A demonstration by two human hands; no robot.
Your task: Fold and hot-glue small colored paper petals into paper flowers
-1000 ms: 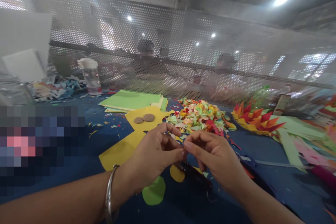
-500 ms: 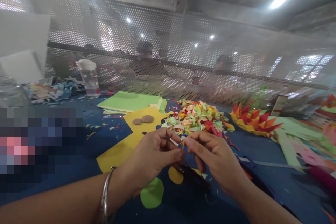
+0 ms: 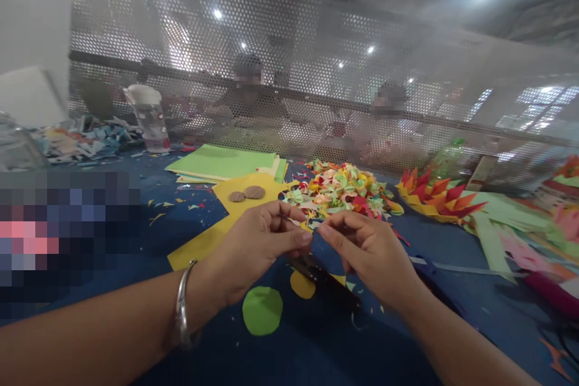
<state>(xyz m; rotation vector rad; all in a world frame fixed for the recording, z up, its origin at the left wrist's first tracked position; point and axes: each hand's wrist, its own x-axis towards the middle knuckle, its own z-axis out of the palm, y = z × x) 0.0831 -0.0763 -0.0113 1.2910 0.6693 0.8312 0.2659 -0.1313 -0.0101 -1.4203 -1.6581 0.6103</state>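
Observation:
My left hand (image 3: 266, 238), with a silver bangle (image 3: 183, 304) at its wrist, has its thumb and fingers pressed together over a dark tool (image 3: 330, 286) on the blue table. Just to the right, my right hand (image 3: 366, 247) is pinched too, its fingertips a small gap from the left ones. Whatever either pinch holds is too small to make out. Below the hands lie a green paper disc (image 3: 263, 311) and a smaller yellow disc (image 3: 303, 284). Yellow paper (image 3: 199, 244) extends behind my left hand, with two brown ovals (image 3: 254, 192) on its far part.
A heap of small colourful paper pieces (image 3: 346, 187) lies beyond the hands. Green sheets (image 3: 221, 161) and a cup (image 3: 149, 117) stand at the back left. Red-orange folded paper (image 3: 438, 196) is at the right, near a green bottle (image 3: 447, 160). People sit behind a perforated screen (image 3: 298, 72).
The orange sliver between my fingertips no longer shows there. My hands have drawn slightly apart. The whole view has tilted down a little.

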